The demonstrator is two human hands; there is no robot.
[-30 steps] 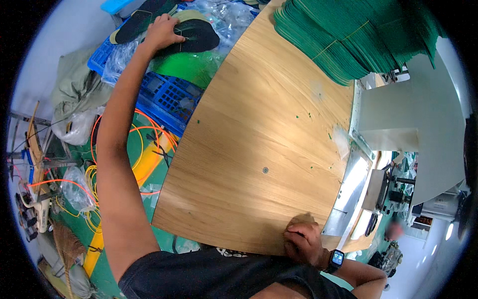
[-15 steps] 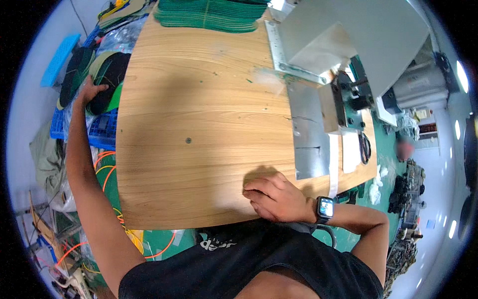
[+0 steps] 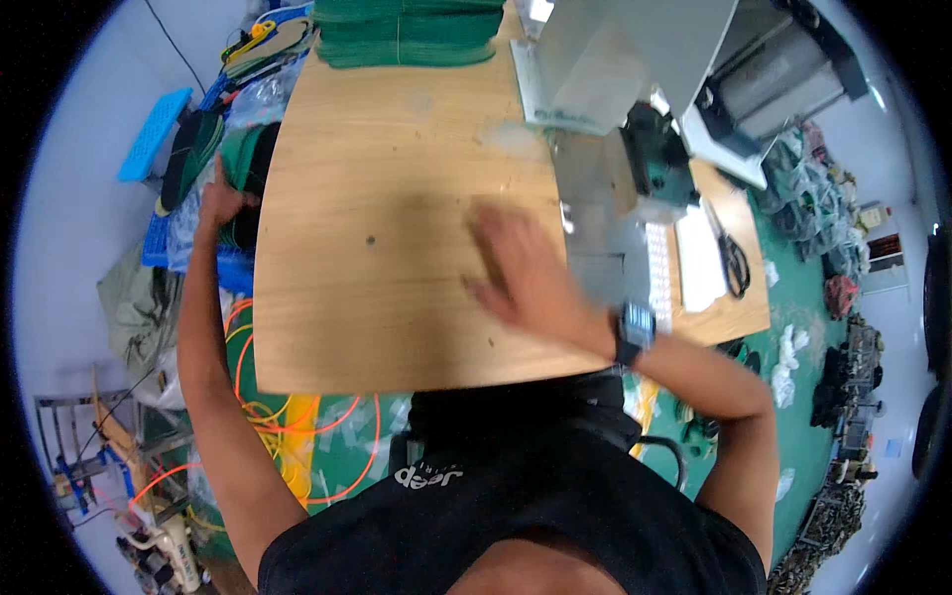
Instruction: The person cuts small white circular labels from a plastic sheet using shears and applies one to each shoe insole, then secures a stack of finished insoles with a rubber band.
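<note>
At the far left, my left hand (image 3: pixel 220 201) reaches past the table edge to a pile of green and black shoe insoles (image 3: pixel 238 154) in a blue crate. Its thumb and fingers span the near end of these insoles; some fingertips are hidden. Another dark insole stack (image 3: pixel 190 159) lies just left of it. My right hand (image 3: pixel 535 273), blurred by motion and with a watch on the wrist, hovers over the wooden table (image 3: pixel 347 317). Its thumb stands apart from the fingers, and nothing shows in it.
A tied stack of green insoles (image 3: pixel 407 35) stands at the table's far edge. To the right are a machine with a dark metal head (image 3: pixel 654 164), a metal plate (image 3: pixel 590 198) and black-handled scissors (image 3: pixel 734 263). Orange and yellow hoses (image 3: pixel 327 426) lie on the green floor.
My right hand has left the table's near edge, moving forward and unfolding its fingers. My left hand stays at the crate, where more green insole surface shows. The whole view has shifted.
</note>
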